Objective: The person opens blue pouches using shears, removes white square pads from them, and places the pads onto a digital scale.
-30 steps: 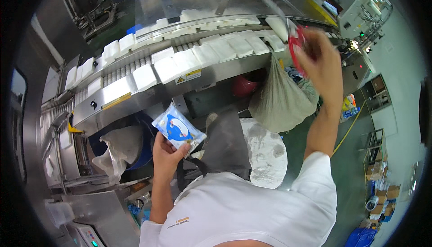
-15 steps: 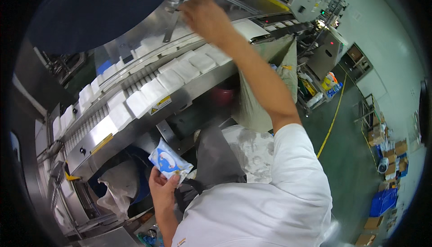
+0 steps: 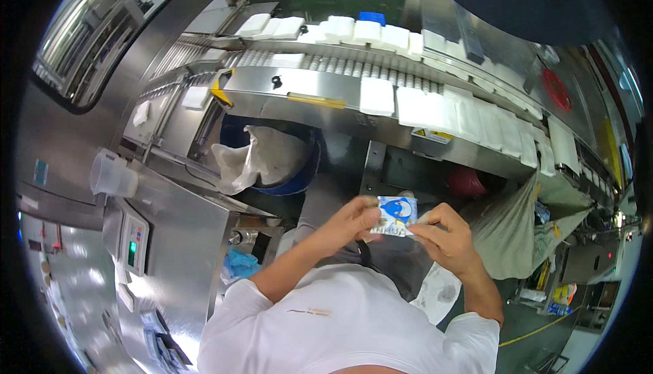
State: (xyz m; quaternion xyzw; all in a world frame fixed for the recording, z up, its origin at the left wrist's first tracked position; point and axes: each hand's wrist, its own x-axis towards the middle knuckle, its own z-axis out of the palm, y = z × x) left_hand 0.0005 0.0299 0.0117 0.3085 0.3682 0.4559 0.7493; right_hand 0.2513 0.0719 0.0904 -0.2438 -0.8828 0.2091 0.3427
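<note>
A small blue-and-white printed soft packet (image 3: 396, 212) is held in front of my body, between both hands. My left hand (image 3: 359, 219) is closed on its left end, and the fingers there are slightly blurred. At the packet's lower right corner, my right hand (image 3: 445, 236) pinches the edge between thumb and fingers. Beyond my hands runs a steel roller conveyor (image 3: 326, 62), with folded white wipe-like pads (image 3: 411, 107) lined up along its near edge.
More white pads (image 3: 367, 31) lie along the conveyor's far side. Below it stands a blue bin (image 3: 299, 180) with a whitish liner (image 3: 262, 159). To the left, a steel table (image 3: 187, 221) carries a scale (image 3: 133, 241) and a translucent jug (image 3: 114, 173). A cloth sack (image 3: 510, 228) hangs at right.
My right hand has come back from the steel surface beyond the conveyor to the packet. The packet, still in my left hand, is now gripped by both. The view has swung left.
</note>
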